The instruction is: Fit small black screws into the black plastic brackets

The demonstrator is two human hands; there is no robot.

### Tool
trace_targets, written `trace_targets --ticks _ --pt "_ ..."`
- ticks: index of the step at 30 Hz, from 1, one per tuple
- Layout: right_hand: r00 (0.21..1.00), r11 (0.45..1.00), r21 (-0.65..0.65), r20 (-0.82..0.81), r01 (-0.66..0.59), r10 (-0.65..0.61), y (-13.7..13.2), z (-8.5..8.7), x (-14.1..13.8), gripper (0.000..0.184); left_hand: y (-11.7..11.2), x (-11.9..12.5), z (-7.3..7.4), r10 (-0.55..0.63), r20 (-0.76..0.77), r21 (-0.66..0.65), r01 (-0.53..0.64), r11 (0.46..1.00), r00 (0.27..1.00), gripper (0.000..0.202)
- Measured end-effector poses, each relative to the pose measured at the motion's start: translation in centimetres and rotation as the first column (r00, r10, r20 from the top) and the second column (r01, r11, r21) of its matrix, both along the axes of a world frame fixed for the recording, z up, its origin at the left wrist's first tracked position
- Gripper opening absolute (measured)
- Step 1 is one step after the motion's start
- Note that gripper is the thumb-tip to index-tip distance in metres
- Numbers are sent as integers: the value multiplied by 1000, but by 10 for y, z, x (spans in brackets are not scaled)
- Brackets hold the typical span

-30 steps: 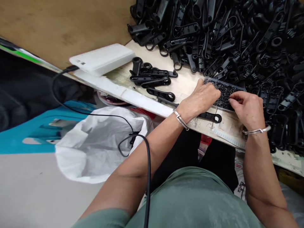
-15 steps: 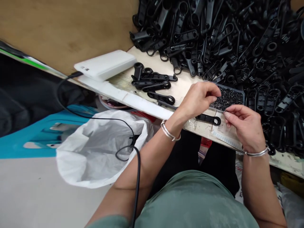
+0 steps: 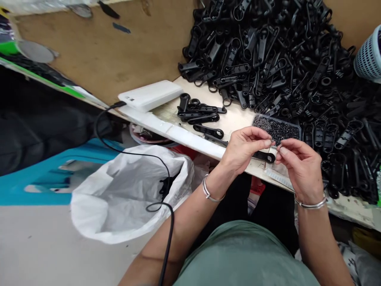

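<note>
My left hand [image 3: 245, 150] is closed in a pinch in front of the clear box [image 3: 300, 133] of small black parts [image 3: 281, 130]. Facing it, my right hand [image 3: 301, 165] also pinches, its fingertips close to the left ones. Whatever sits between the fingers is too small to name. Just below the fingertips, a black plastic arm with a ring end [image 3: 264, 156] lies at the table edge, partly covered by my left hand. Further left lies another black arm [image 3: 208, 131], beside a small group of similar pieces [image 3: 199, 109].
A large heap of black plastic parts [image 3: 268, 59] fills the back and right of the table. A white power bank [image 3: 151, 95] with a black cable [image 3: 133, 152] lies at the left. Below the edge hangs a white bag [image 3: 98, 210]. A blue basket [image 3: 369, 57] stands far right.
My left hand has moved down from above the box toward my right hand, so the fingertips now nearly meet. The camera view has shifted, showing more of the back and the blue basket.
</note>
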State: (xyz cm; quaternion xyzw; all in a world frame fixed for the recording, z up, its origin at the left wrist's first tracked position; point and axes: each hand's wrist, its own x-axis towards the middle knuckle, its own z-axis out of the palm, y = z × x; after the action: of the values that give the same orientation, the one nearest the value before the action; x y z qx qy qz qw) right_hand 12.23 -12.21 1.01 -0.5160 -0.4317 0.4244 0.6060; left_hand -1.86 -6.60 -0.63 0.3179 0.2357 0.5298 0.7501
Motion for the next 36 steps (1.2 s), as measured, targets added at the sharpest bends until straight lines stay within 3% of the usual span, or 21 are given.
trace_targets --ticks 5,8,16,24,29,33,36 --pt "989 999 -16 138 47 -45 7 -3 -4 16 3 6 -2 157 -95 136 -143 980 983 19" --pt "991 998 -61 135 24 -15 12 -3 -6 20 3 9 -5 238 -148 214 -204 955 960 15" --pt "1000 982 -187 -7 -8 7 24 5 -10 25 4 8 -9 316 -339 393 -172 903 886 8" --pt "963 990 20 229 142 -142 29 -12 -9 13 24 12 -10 282 -324 355 -160 921 903 8" --pt "996 991 -100 -20 85 -88 32 -15 -3 22 32 4 -12 432 -545 536 -97 838 719 26" --pt "984 980 -195 -179 -45 9 29 -10 0 31 17 4 -11 386 -517 577 -22 817 764 29" --pt "980 975 -206 -193 -86 46 25 -9 -1 32 6 6 -12 382 -513 558 -40 829 768 25"
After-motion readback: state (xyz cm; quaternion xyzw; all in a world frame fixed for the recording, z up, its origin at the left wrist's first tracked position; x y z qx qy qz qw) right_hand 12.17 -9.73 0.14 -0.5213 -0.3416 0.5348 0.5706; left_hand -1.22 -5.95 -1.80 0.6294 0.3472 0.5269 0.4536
